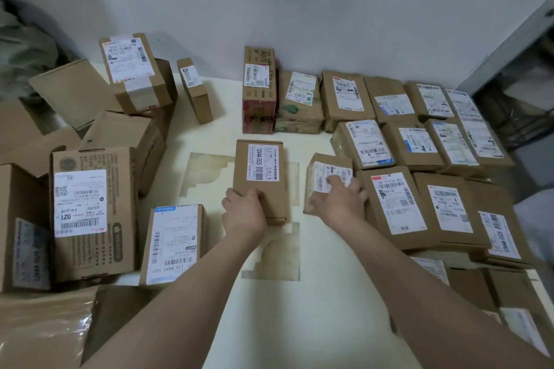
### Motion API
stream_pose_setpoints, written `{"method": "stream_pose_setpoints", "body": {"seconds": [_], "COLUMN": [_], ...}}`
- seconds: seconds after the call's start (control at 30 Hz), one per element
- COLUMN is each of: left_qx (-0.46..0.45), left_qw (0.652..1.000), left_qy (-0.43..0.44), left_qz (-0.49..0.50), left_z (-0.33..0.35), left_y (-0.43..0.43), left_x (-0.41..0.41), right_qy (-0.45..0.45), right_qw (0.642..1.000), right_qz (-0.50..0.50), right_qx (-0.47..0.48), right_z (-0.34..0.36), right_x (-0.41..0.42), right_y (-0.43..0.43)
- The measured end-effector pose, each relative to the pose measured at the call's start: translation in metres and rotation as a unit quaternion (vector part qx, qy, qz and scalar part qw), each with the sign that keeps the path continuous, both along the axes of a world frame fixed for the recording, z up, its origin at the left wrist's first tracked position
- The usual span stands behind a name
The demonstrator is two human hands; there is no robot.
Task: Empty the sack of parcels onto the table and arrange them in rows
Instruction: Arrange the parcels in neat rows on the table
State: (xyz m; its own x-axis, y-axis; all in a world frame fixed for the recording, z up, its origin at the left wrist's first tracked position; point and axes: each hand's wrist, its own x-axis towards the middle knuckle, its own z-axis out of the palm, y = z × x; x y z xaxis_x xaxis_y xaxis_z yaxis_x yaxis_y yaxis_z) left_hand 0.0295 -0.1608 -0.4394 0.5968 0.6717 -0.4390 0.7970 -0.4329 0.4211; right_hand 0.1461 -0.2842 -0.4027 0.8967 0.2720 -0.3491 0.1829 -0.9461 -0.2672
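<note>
The left hand grips the long parcel by its near end, the right hand clasps a small parcel — tidy rows lie right of it, while the jumbled pile left of both grips awaits arranging.

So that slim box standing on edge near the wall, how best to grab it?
From above: pinch the slim box across its two broad faces at the top edge. It stands on a narrow side, with bare table to its right.
</note>
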Motion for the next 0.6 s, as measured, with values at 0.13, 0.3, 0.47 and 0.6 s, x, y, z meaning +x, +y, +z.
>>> {"method": "stream_pose_setpoints", "body": {"seconds": [0.13, 0.3, 0.47, 0.6], "left_qx": [0.0, 0.001, -0.037, 0.011], "left_qw": [0.999, 0.995, 0.984, 0.99], "left_qy": [-0.045, -0.098, -0.168, -0.141], "left_qz": [-0.014, -0.009, 0.034, -0.022], "left_z": [-0.002, -0.009, -0.015, -0.015], "left_y": [-0.001, 0.009, 0.016, 0.018], "left_x": [0.012, 0.032, 0.042, 0.039], "right_qy": [0.015, -0.074, -0.069, -0.078], "right_qw": [0.997, 0.995, 0.99, 0.988], "right_qz": [0.075, 0.047, 0.074, 0.087], "right_qx": [0.008, 0.053, 0.099, 0.098], "right_z": [-0.005, -0.014, -0.025, -0.028], "right_x": [0.008, 0.03, 0.047, 0.048], "right_y": [0.012, 0.017, 0.02, 0.014]}}
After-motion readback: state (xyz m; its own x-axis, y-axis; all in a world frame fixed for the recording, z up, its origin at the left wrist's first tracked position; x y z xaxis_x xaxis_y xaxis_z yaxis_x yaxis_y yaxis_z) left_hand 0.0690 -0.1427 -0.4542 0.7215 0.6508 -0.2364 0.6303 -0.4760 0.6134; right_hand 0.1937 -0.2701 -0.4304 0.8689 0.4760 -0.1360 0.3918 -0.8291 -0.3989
